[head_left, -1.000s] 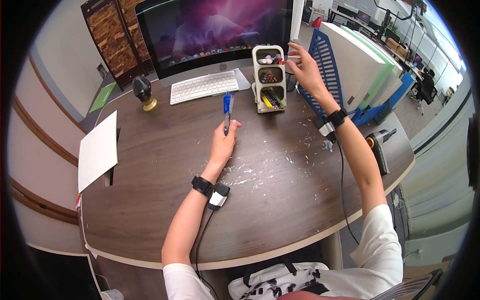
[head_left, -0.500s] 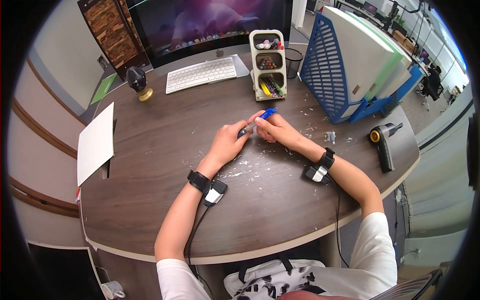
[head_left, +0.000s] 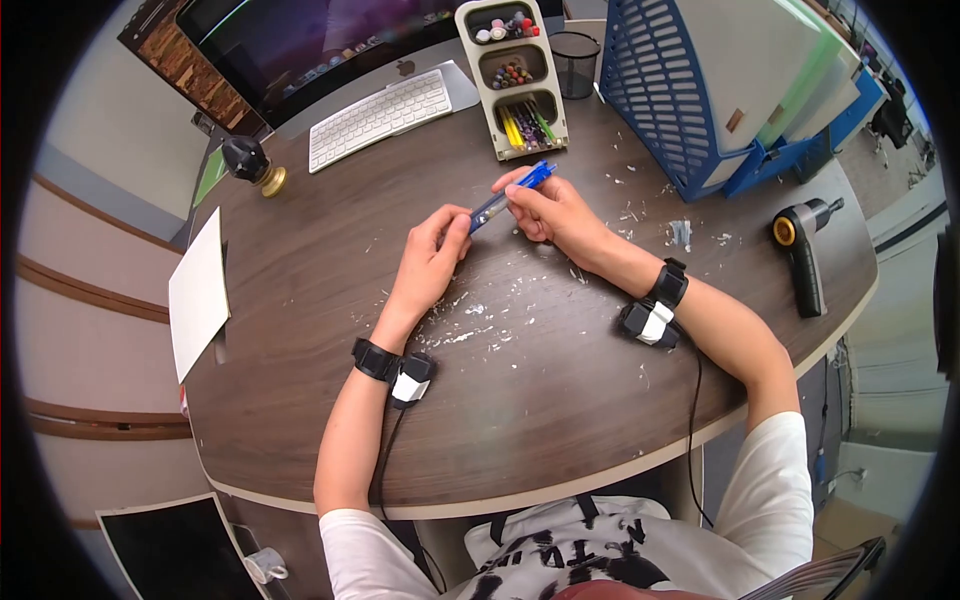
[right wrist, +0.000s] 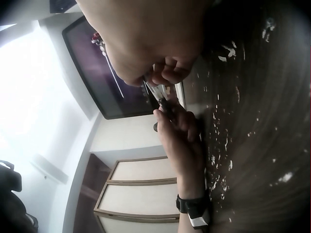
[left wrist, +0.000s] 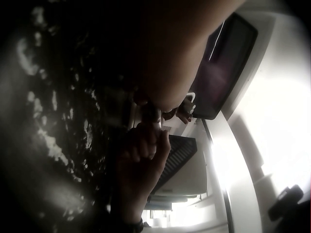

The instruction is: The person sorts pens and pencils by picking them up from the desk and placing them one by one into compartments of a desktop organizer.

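Observation:
A clear pen with a blue end (head_left: pixel 492 208) is held slantwise above the desk between both hands. The left hand (head_left: pixel 430 258) pinches its lower left end between thumb and fingers. Near the blue upper end, the right hand (head_left: pixel 560 220) grips it with thumb and curled fingers. In the right wrist view the pen (right wrist: pixel 156 92) runs from the right hand (right wrist: pixel 150 43) to the left hand (right wrist: pixel 180 141). The left wrist view is dark; there the right hand (left wrist: pixel 141 165) shows beyond the left hand (left wrist: pixel 170 63), and the pen is mostly hidden.
Beyond the hands stand a pen organizer (head_left: pixel 515 100), a mesh cup (head_left: pixel 575 66), a keyboard (head_left: pixel 380 118) and a monitor (head_left: pixel 330 50). A blue file rack (head_left: pixel 660 100) and a drill-like tool (head_left: pixel 803 260) are at the right. White scraps (head_left: pixel 475 310) lie scattered on the desk (head_left: pixel 540 420).
From beside the organizer, the right hand has come down to the pen and taken hold of it. The pen has tilted from upright to slanting, and the head view has shifted.

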`<state>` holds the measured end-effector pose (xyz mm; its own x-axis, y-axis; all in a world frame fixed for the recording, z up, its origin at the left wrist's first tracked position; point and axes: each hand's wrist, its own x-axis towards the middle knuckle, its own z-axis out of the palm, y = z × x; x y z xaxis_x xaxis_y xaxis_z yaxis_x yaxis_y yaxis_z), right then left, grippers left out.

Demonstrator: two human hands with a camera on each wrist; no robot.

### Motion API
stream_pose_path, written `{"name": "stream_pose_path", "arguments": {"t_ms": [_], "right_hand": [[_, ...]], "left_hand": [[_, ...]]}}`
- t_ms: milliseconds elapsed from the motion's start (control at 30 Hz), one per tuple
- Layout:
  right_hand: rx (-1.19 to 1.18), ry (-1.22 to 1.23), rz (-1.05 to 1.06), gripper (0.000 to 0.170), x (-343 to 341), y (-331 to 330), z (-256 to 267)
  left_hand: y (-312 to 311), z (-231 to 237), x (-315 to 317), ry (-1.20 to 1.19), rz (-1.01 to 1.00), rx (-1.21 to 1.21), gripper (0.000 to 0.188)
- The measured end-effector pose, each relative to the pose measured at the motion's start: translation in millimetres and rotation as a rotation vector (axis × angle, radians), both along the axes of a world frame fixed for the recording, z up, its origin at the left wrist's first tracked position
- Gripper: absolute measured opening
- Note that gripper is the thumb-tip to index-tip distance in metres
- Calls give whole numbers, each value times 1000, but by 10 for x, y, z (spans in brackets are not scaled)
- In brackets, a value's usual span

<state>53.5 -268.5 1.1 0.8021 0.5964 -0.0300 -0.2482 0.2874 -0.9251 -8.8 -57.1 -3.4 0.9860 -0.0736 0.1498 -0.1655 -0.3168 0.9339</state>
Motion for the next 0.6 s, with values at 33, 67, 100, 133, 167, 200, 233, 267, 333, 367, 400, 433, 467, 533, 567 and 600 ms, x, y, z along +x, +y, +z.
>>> {"name": "stream_pose_path", "arguments": {"t_ms": [33,67,100,133,167,200,233,267,333,367,400,433,467,533,567,600], "right_hand": [[7,2,-6,24,-5,0,1],[13,5,-11,24,-6,4,-9],[10,0,-9,26,-7,7,-20],[6,-7,-7,27,-5,9,-27],[6,-6,-10,27,0,6,-31],[-11,-16,12,29,8,3,-29],[-29,-26,36,31,12,-1,-26],[-29,-27,35,31,11,-5,-24],[-58,-57,42,36,6,-1,-13],[-58,-57,42,36,4,2,-9],[-60,-68,46,37,6,0,-11],[-62,-79,50,39,11,-2,-12],[-62,-80,50,39,19,-1,-21],[-47,-69,59,39,30,4,-40],[-48,-70,61,39,31,3,-47],[-57,-72,55,39,29,4,-45]], "left_hand": [[5,-5,2,-26,-9,9,25],[10,-6,0,-23,-15,15,25],[14,-7,-4,-37,-28,34,26],[17,-11,-8,-52,-41,52,27],[23,-22,-7,-51,-44,52,27],[27,-32,-1,-53,-40,46,27],[25,-34,3,-56,-35,41,27],[22,-31,0,-56,-36,40,27],[8,5,-12,-21,1,-9,25],[6,3,-15,-22,2,-9,25],[4,-4,-15,-33,-12,-47,24],[3,-7,-13,-44,-26,-85,24],[4,-7,-9,-45,-26,-86,24],[4,-3,-4,-30,-29,-92,23],[1,8,-10,-31,-28,-93,23],[-10,31,-18,-25,-21,-91,22]]}}
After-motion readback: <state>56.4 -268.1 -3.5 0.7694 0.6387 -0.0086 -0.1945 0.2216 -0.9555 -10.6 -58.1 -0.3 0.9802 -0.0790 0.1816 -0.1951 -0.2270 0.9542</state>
